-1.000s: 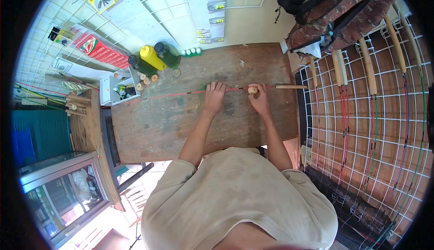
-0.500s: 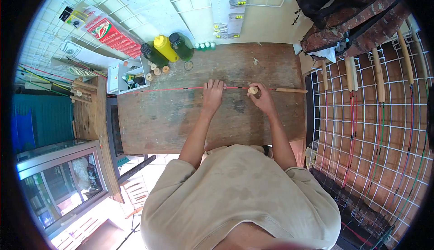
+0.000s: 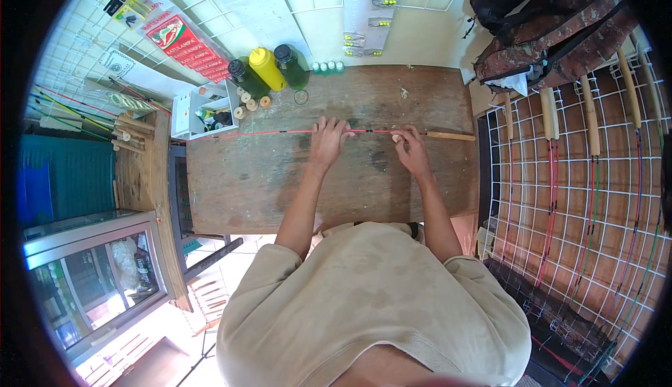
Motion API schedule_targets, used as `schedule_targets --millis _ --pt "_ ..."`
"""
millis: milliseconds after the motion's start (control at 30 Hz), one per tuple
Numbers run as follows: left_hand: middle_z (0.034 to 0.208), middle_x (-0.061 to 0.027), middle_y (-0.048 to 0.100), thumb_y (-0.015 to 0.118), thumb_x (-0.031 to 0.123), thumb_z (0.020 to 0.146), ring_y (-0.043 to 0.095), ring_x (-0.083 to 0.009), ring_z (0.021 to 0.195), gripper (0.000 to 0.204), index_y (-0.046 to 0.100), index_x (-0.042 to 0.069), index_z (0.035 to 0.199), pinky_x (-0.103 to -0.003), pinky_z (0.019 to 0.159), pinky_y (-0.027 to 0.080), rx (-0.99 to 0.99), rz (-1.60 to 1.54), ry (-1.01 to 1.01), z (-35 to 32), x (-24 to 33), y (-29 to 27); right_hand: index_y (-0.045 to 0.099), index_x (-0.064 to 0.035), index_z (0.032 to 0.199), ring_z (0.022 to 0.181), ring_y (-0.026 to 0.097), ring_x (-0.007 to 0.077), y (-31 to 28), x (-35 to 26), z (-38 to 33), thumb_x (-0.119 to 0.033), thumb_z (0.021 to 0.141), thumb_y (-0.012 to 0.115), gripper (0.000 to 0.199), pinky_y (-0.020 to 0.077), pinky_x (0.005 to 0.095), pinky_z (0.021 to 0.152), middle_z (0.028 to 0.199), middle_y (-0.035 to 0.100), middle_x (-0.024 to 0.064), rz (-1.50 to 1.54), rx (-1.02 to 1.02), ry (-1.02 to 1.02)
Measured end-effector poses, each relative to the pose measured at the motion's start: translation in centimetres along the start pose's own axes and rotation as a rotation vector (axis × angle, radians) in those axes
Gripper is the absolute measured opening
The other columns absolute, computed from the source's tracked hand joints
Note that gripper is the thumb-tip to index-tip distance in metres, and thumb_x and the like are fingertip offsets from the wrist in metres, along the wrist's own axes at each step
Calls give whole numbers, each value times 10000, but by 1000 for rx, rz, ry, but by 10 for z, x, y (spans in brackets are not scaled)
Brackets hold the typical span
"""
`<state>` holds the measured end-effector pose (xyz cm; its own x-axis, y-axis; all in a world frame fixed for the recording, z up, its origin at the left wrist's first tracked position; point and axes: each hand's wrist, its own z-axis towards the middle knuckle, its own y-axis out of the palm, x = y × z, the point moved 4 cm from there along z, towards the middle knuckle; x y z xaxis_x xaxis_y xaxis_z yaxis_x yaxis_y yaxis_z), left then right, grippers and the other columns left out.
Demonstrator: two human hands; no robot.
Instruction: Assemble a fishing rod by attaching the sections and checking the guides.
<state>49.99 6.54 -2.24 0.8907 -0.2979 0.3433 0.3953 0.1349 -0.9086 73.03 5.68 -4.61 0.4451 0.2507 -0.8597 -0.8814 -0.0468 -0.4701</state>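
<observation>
A thin red fishing rod (image 3: 245,133) with black bands lies crosswise on the wooden table (image 3: 280,191), its tan handle (image 3: 451,136) at the right end. My left hand (image 3: 328,141) is closed around the red shaft near the middle, thumb and fingertips on it. Just left of the handle, my right hand (image 3: 413,150) pinches a small round tan piece (image 3: 397,138), like a little spool or cork ring, close against the rod. Fingers cover most of that piece, so whether it touches the shaft cannot be made out.
Back left stand two dark green bottles (image 3: 290,68) and a yellow squeeze bottle (image 3: 267,70), with several round tan pieces (image 3: 265,103) in front. A white box (image 3: 183,117) sits at the left edge. Rods hang on a grid (image 3: 570,198) at right, below a camouflage bag (image 3: 539,44).
The round piece, whose flat end faced up, has been tilted and lowered toward the rod, and my right fingers now cover more of it. My left hand keeps its hold. The view has shifted slightly.
</observation>
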Motion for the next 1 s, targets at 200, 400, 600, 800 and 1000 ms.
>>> schedule_targets --millis 200,400,600,800,1000 --pt "885 -34 592 602 298 837 521 -263 897 188 647 132 912 -414 743 414 -17 -15 -24 -4 -10 -2 611 -60 1038 947 570 320 3 -2 -2 -71 824 631 215 463 370 821 1027 541 145 -29 8 -43" --pt "896 -8 589 585 275 850 514 -238 921 141 633 165 925 -405 759 407 -13 35 -63 -9 -23 0 627 -52 1003 895 582 277 4 -10 -2 -94 828 658 183 480 345 733 1015 551 124 43 -56 69" --pt "902 -10 590 578 265 856 514 -235 927 138 637 160 924 -399 765 403 -46 52 -72 -6 -18 -5 624 -44 974 907 578 249 0 -7 -2 -90 809 682 180 491 315 703 989 533 105 7 -86 31" --pt "884 -17 596 578 237 856 522 -236 919 117 639 154 912 -400 768 405 -24 30 -62 -5 -16 -6 602 -68 996 974 538 271 9 -4 -5 -70 730 731 295 463 346 805 1086 469 114 -56 -121 52" --pt "875 -16 597 580 218 848 520 -232 903 99 638 159 902 -388 745 392 -22 70 -75 -8 -20 -8 557 -72 1051 1017 556 306 6 -7 -4 -36 754 678 322 465 380 849 1110 469 113 -5 -142 87"
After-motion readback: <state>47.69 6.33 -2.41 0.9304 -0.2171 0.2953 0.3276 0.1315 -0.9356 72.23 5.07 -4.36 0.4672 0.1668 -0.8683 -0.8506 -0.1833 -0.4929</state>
